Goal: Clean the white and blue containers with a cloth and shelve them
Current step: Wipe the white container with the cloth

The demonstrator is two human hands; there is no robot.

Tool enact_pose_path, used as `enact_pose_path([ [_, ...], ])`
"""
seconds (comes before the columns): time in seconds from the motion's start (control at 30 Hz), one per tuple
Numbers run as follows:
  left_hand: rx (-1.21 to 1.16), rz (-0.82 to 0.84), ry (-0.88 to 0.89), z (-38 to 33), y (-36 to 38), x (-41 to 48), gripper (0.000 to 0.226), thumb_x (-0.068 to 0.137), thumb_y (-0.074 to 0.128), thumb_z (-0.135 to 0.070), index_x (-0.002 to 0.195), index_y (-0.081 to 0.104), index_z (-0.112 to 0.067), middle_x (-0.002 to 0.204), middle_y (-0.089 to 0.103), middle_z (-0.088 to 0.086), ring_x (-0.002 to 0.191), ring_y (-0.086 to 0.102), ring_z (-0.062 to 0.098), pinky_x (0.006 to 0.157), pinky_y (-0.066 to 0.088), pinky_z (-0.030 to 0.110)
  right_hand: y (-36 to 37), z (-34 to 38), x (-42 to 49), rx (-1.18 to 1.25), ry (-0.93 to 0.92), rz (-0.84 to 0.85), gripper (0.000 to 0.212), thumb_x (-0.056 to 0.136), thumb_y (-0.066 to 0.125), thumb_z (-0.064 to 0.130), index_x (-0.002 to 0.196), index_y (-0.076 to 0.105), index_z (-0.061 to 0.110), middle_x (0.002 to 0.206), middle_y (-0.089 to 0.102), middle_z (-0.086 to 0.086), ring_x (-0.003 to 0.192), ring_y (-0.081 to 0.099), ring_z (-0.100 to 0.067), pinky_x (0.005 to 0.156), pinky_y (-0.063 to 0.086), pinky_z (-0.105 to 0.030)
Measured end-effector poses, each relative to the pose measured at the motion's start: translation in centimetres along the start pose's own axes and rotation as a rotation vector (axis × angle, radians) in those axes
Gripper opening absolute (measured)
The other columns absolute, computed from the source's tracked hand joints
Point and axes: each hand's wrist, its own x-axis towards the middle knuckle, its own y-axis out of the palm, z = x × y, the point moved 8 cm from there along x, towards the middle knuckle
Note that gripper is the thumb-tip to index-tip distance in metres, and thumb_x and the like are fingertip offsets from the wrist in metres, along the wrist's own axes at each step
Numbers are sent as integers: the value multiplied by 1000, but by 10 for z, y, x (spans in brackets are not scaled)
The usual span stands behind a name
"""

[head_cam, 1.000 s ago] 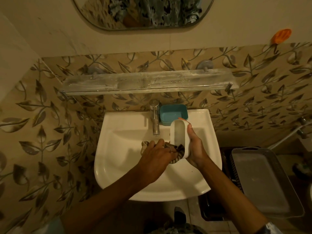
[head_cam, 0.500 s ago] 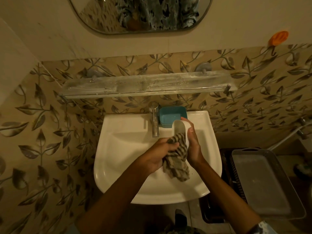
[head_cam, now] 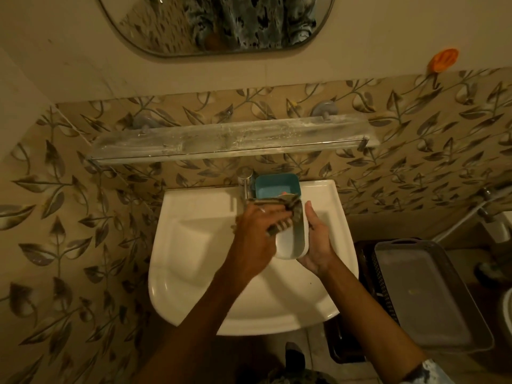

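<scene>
We hold the white container (head_cam: 291, 242) on its side over the sink (head_cam: 194, 245), just in front of the tap (head_cam: 245, 184) and the blue container (head_cam: 277, 187) on the back ledge; our right grip (head_cam: 318, 239) cradles it, thumb up one wall, fingers hidden behind; our left grip (head_cam: 255, 234) clutches the striped cloth (head_cam: 288, 214) and presses it against the container's far end; to wipe well, we judge, the right should brace firmly while the left draws the cloth along the rim and into the corners, turning the container so no face is missed; the streaked shelf (head_cam: 221, 139) waits above.
</scene>
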Motion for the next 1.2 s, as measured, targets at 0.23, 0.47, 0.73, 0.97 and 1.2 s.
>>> enact_pose_path([
  [0.23,255,73,122,-16,37,-15,65,62,80,-3,122,61,-15,132,57,13,121,53,36,93,44,55,-7,-11,-5,11,70,-1,49,79,51,54,109,74,22,113,70,-14,98,69,-26,91,53,-43],
  [0.47,186,516,284,-24,62,-32,64,82,57,9,137,46,-23,146,43,0,136,34,22,113,26,45,-33,-6,-10,89,65,-83,46,76,55,59,87,80,22,95,76,-15,85,74,-29,67,60,-42],
  [0.73,322,499,322,-14,61,-35,69,85,54,5,140,38,-34,155,27,-5,141,22,21,105,26,42,-33,-17,-13,67,122,-100,54,80,54,59,101,76,14,106,72,-21,93,72,-33,76,59,-47],
  [0.97,316,320,40,2,61,-9,71,83,63,-8,144,32,-23,154,30,0,142,26,20,115,23,43,-26,-19,-15,12,48,-79,39,88,45,52,93,79,32,101,76,-7,89,74,-22,72,60,-38],
  [1.2,183,309,-38,-33,51,-29,53,79,51,5,130,46,-9,124,54,16,113,50,35,94,43,45,-40,-7,-9,17,68,-164,50,92,44,55,95,78,18,103,74,-18,91,71,-32,82,57,-47],
])
